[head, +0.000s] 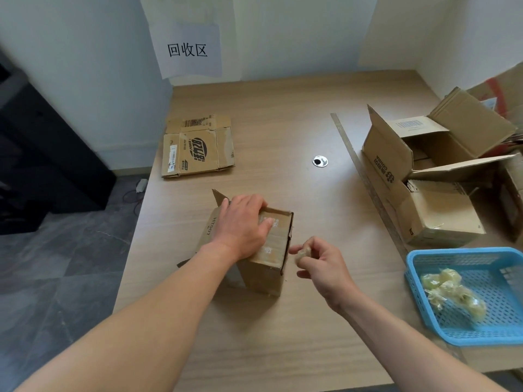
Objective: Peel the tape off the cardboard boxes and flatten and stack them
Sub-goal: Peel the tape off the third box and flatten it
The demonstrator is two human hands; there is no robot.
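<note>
The box (264, 275) stands on the wooden surface (283, 123), near the middle and close to the person. It sits slightly askew, with 1 corner of a flap sticking up at its far left. Its top shows pale tape marks, and "HT007" is printed on its left side.

The left hand (243, 224) lies palm down on top of the box. Its fingers (246, 200) bend over the far top edge, close together, while the thumb lies flat across the top. The forearm reaches in from the lower left.

Just right of the box, level with its near right corner, the right hand (322, 267) hovers above the surface. Its thumb and fingertips pinch a crumpled tape wad (300, 255); the other fingers are loosely curled. The wad is just beside the box edge, and I cannot tell whether it touches.

At the right edge of the surface sits a blue basket (464, 251) holding several yellowish tape scraps (452, 292). Beyond it, 2 open boxes (396, 154) stand with their flaps spread, 1 tucked against the other. A long pale strip (358, 168) runs along the surface just left of them, and a round metal grommet (320, 161) is set in the surface nearby.

Far left on the surface, well apart from the box, flat boxes (198, 149) lie stacked, the top 1 printed in black. On the wall behind hangs a paper sign (186, 49) with 3 characters.
</note>
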